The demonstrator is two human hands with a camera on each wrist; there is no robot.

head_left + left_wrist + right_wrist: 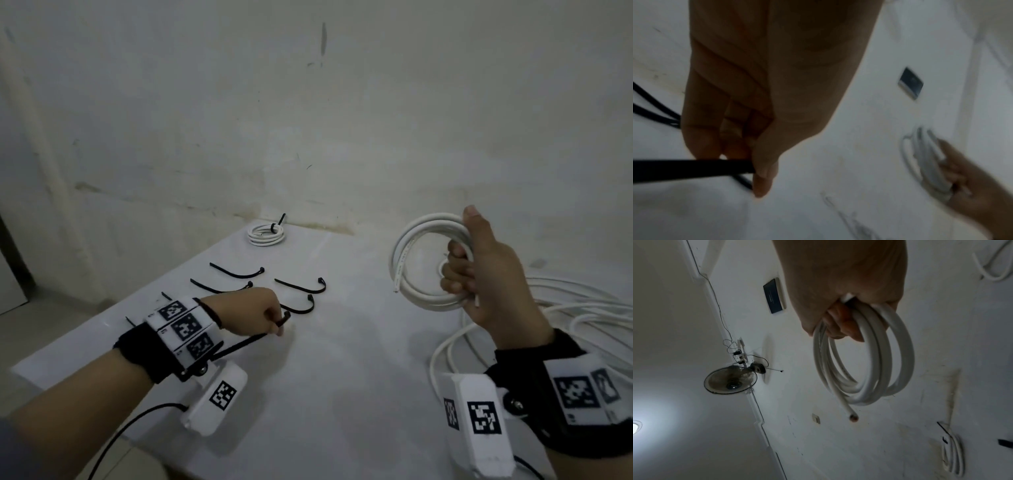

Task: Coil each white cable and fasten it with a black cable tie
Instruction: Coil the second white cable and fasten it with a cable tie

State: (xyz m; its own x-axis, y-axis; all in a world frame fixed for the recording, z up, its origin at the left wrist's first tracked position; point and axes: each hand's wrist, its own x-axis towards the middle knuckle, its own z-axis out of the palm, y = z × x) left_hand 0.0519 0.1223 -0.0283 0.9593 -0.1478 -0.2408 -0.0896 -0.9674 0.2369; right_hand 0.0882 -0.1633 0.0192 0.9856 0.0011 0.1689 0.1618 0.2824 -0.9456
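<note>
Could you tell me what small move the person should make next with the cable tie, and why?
Probably lift the thin black plastic cable tie off the white table and carry it to the round coil of white cable. The left hand already pinches the tie, the right hand holds the coil upright above the table, and no tie yet binds that coil.

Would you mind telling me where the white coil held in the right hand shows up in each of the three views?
Head: coil at right of centre, held upright by the right hand.
Left wrist: coil, blurred, at lower right.
Right wrist: coil at centre, hanging from the hand.
Shared landmark: the tied coil by the wall, top centre in head, lower right in right wrist; not seen in left wrist.
</note>
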